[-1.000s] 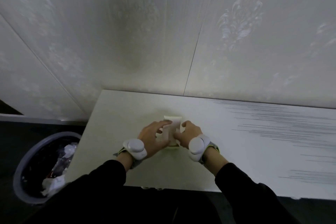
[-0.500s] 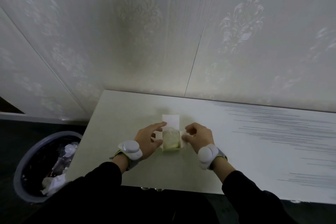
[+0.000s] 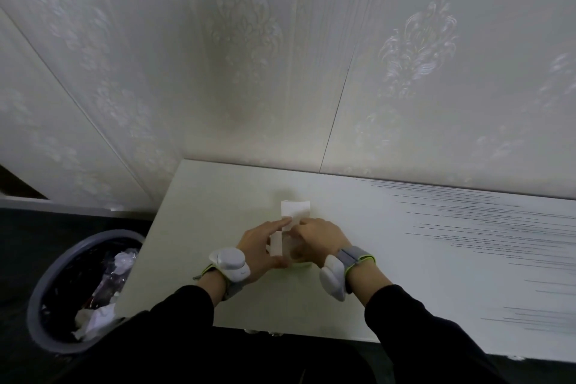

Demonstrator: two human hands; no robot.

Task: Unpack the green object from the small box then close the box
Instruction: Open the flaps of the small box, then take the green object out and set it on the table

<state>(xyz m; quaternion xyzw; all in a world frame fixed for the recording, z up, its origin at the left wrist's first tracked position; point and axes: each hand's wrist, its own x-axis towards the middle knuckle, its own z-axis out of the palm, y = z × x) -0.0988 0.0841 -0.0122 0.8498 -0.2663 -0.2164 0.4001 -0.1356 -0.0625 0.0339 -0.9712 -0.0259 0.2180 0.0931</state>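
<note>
Your left hand (image 3: 260,246) grips the small box (image 3: 277,243) by its side near the table (image 3: 405,259) front, lid flap (image 3: 295,210) raised at 12 o'clock, while your right hand (image 3: 318,243) reaches inside; whether it grips the green object, I cannot tell. The box looks light, thin and crushable, so pinch gently. A bin (image 3: 78,290) sits at 8 o'clock; nothing obstructs.

A pale worktop (image 3: 405,259) stands with its far edge against the patterned wall, dark streaks across its right part. A small white box (image 3: 294,212) rests on it near the left end, lid flap raised toward the wall. A green edge (image 3: 304,264), near side of the box, is mostly hidden.
</note>
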